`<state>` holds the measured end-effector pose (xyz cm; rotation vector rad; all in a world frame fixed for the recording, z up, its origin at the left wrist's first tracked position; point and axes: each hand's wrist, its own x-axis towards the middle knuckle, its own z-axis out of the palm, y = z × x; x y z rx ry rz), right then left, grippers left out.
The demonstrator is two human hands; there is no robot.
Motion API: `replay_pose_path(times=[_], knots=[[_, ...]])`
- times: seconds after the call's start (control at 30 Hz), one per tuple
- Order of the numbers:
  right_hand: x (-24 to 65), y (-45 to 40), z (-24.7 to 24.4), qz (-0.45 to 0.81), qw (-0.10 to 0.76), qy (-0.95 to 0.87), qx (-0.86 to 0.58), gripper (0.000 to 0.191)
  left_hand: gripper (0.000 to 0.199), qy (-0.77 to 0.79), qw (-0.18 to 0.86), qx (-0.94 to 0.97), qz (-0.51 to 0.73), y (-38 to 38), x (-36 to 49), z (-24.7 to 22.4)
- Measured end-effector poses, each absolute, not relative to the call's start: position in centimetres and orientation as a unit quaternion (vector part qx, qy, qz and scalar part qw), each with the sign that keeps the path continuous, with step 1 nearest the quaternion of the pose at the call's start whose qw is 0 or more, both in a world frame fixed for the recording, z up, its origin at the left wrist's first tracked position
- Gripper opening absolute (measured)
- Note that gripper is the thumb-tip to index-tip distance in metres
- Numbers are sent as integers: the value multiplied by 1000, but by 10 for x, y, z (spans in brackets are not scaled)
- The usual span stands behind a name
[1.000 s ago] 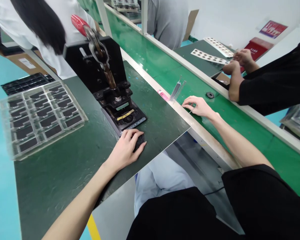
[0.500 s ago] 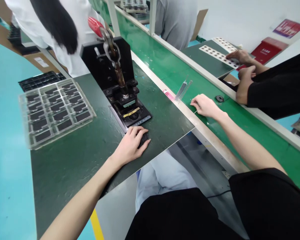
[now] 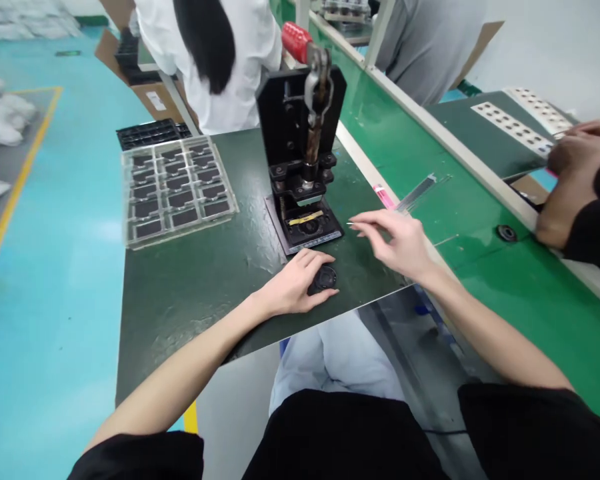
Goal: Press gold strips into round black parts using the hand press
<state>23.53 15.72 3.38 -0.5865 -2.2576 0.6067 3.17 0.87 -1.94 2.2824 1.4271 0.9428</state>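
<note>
A round black part (image 3: 325, 277) lies on the dark green table (image 3: 190, 280), with the thumb and fingers of my left hand (image 3: 300, 283) closed round its left side. To the right, above the table, my right hand (image 3: 393, 240) pinches something small and thin, too small to name. Behind my left hand stands a black hand press (image 3: 300, 127) with a red handle (image 3: 296, 43). A yellow strip (image 3: 305, 219) lies across the black fixture at its base. Clear thin strips (image 3: 420, 193) lie beyond my right hand.
A clear tray (image 3: 180, 190) of dark pieces sits on the table's left. A green conveyor (image 3: 480, 233) with another round black part (image 3: 507, 233) runs along the right. Another person's hands (image 3: 577, 153) are beyond it. A person in white (image 3: 257, 60) is behind the press.
My right hand has moved from over the conveyor to above the table, near the press. My left hand stays at the round part. The view has turned left, and the clear strips lean lower.
</note>
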Motion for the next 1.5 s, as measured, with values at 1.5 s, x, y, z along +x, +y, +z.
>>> replay_pose_path(times=[1.5], knots=[[251, 87, -17, 424, 323, -777, -334, 23, 55, 508, 236, 758, 334, 13, 29, -15]])
